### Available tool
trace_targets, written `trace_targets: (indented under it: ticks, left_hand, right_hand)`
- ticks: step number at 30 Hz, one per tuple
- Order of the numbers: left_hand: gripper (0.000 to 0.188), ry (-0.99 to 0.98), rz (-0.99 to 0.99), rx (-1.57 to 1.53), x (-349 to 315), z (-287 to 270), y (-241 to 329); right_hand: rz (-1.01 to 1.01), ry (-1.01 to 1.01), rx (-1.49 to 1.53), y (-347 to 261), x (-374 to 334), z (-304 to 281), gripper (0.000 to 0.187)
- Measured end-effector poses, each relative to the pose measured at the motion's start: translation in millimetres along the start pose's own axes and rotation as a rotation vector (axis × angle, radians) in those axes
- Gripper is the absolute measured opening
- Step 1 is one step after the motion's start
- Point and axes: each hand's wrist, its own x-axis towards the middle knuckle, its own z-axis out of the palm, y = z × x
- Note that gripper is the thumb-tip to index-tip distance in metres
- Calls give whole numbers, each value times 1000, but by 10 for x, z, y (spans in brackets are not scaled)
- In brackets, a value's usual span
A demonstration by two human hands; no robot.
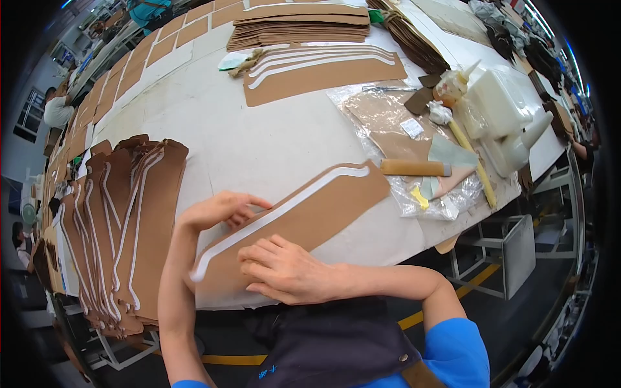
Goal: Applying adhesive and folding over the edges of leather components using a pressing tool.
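Observation:
In front of me a long brown sheet panel [323, 220] lies slantwise on the table, a curved white strip [278, 216] along its far edge. Its near left end is blurred. My left hand [223, 210] is over the panel's far edge, index finger stretched out and the other fingers loosely bent, with nothing visible in them. Over the near side of the panel, my right hand [278, 268] has its fingers curled toward the thumb. Whatever those fingertips hold, if anything, is hidden.
A fanned pile of similar brown panels [162, 213] lies at the left. Farther back are striped panels [323, 81] and a tall stack [301, 29]. At the right are a plastic bag [401, 207], a brown-handled tool [414, 168], a glue bottle [453, 84] and white containers [501, 100].

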Motion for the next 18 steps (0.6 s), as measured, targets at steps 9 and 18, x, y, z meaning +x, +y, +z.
trace_targets:
  ticks: [9,18]
  left_hand:
    - [31,440,266,409,-558,567,-129]
    - [29,611,454,582,-119,916,268]
  right_hand:
    - [384,-255,-623,1012,-211,-1062,46]
    - [927,-77,244,551,-883,-1393,26]
